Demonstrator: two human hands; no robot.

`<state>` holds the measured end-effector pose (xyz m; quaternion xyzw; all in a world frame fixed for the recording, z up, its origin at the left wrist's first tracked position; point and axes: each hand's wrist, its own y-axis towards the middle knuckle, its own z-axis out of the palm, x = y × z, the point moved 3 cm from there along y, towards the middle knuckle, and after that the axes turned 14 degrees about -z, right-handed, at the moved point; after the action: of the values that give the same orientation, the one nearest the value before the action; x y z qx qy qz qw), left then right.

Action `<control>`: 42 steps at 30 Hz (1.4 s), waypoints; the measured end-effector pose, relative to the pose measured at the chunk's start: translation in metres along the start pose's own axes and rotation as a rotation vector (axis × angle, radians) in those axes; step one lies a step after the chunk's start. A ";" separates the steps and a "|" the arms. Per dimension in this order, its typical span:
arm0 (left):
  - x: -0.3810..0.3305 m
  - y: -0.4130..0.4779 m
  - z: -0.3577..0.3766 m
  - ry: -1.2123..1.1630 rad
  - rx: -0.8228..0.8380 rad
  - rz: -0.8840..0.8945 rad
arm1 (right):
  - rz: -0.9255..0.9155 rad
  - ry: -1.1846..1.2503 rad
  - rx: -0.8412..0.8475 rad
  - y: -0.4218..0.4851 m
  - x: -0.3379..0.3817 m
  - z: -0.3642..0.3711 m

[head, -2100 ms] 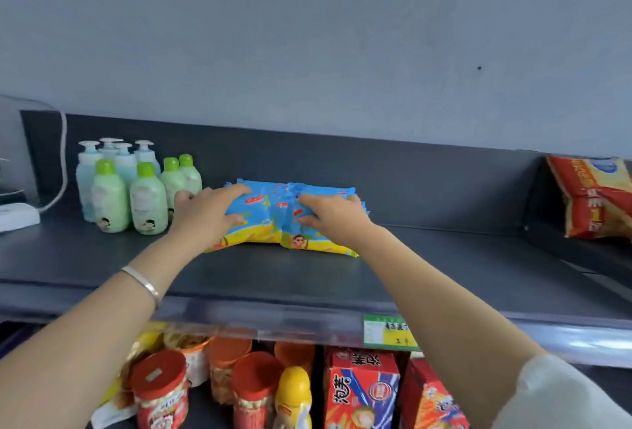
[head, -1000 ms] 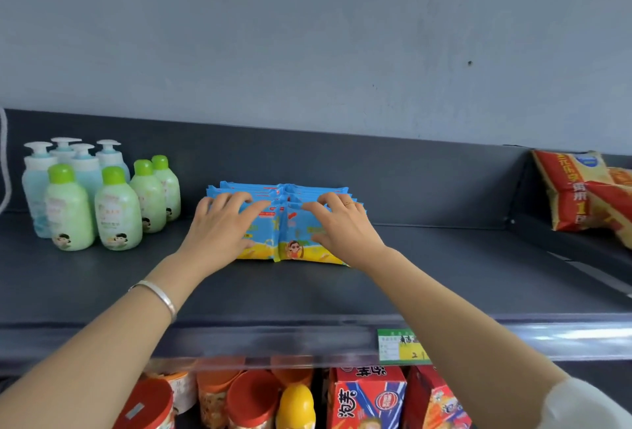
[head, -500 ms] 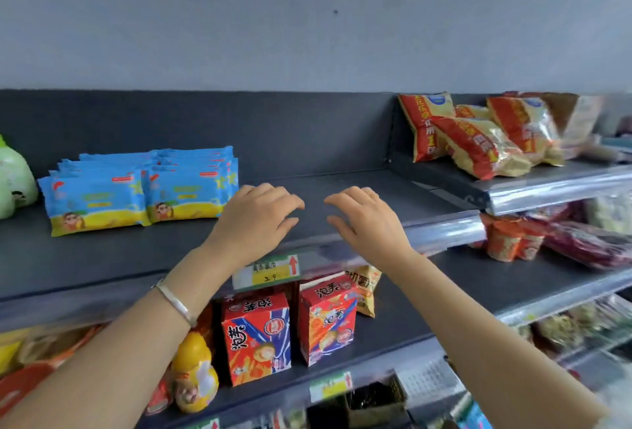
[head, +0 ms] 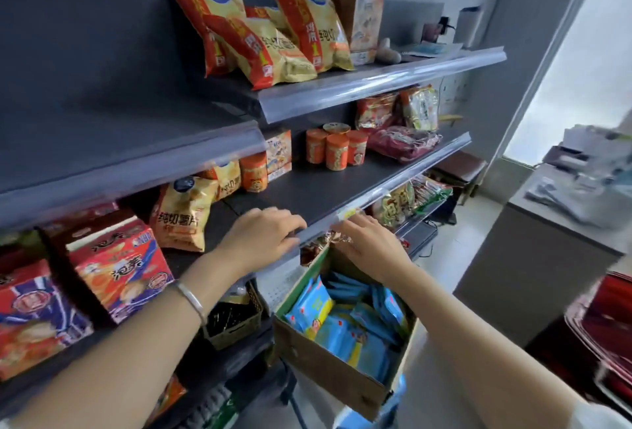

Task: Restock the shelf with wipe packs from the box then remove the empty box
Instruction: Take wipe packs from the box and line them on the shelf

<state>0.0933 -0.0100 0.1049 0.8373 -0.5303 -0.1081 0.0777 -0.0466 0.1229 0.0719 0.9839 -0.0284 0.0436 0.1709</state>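
An open cardboard box point(head: 328, 365) sits low at the lower middle, in front of the shelving. Several blue and yellow wipe packs point(head: 345, 317) lie jumbled inside it. My left hand point(head: 261, 237) hovers over the front edge of a middle shelf, fingers spread and holding nothing. My right hand point(head: 367, 244) is above the far end of the box, fingers loosely spread, also holding nothing. The dark top shelf point(head: 113, 141) at upper left is bare in the part I can see; the stacked packs on it are out of view.
Chip bags point(head: 260, 35) fill the upper right shelf. Orange tubs point(head: 333, 149) and snack bags stand on the middle shelf, red snack cartons point(head: 119, 261) at left. A small dark basket point(head: 232, 321) sits beside the box. A grey counter point(head: 547, 223) stands at right.
Both hands let go of the wipe packs on the top shelf and dropped down. My view swung right and down, bringing the box of packs into sight.
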 end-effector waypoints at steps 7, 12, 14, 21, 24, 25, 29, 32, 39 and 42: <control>-0.055 0.037 0.077 -0.058 0.227 0.084 | 0.276 0.106 0.144 -0.075 -0.076 0.040; -0.072 0.072 0.130 -0.078 0.415 0.099 | 0.462 0.173 0.254 -0.102 -0.113 0.062; -0.077 0.086 0.152 -0.100 0.473 0.088 | 0.537 0.208 0.298 -0.108 -0.125 0.070; -0.098 0.115 0.248 -0.224 0.754 -0.125 | 0.706 0.232 0.401 -0.115 -0.152 0.104; -0.115 0.119 0.288 -0.325 0.860 -0.293 | 0.751 0.242 0.409 -0.120 -0.157 0.117; -0.122 0.119 0.301 -0.373 0.884 -0.345 | 0.763 0.248 0.409 -0.123 -0.158 0.122; -0.147 0.117 0.338 -0.455 0.976 -0.532 | 0.811 0.268 0.393 -0.137 -0.163 0.135; -0.151 0.116 0.350 -0.429 0.969 -0.598 | 0.822 0.276 0.371 -0.146 -0.166 0.141; -0.114 0.117 0.343 -0.761 1.075 -0.690 | 0.832 0.312 0.286 -0.138 -0.177 0.144; -0.093 0.119 0.320 -0.878 1.121 -0.644 | 0.856 0.378 0.231 -0.121 -0.178 0.147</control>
<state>-0.1331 0.0184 -0.1653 0.7449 -0.2188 -0.1628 -0.6089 -0.2038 0.1939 -0.1237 0.8713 -0.3943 0.2908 0.0294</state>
